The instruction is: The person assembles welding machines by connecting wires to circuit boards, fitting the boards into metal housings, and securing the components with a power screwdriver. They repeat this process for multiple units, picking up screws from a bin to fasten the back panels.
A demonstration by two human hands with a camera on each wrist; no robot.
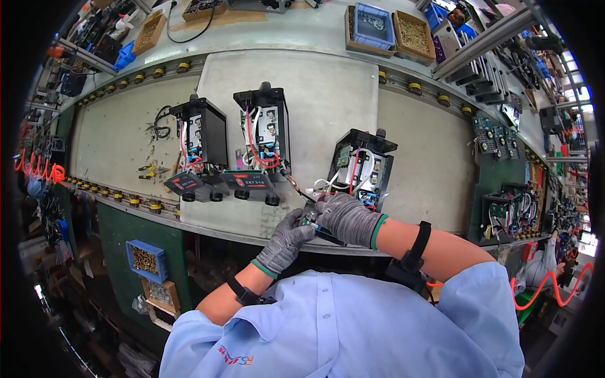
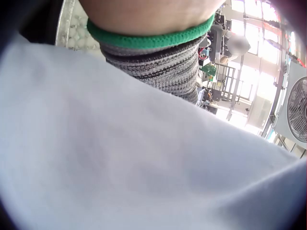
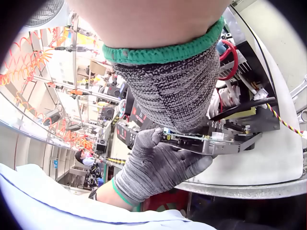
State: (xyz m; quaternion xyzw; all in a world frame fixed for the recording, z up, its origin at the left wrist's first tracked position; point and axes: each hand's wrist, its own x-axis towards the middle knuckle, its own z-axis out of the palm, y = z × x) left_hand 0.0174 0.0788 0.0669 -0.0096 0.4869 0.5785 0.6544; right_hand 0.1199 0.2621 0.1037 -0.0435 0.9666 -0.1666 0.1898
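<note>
Surface (image 1: 315, 82), bearing three open-sided black units: left unit (image 1: 214, 132) and middle unit (image 1: 271, 120) side by side, right unit (image 1: 379, 169) apart. Panel (image 3: 225, 149), held at the surface's near edge, before the right unit. Left hand (image 1: 285, 244), gloved: grip pinching the panel's edge, thumb above, fingers beneath. Right hand (image 1: 350, 220), gloved, at the panel: grip hidden, state undeterminable.

Circuit board (image 3: 192, 142), apparently metal-framed, held, partly hidden
</note>
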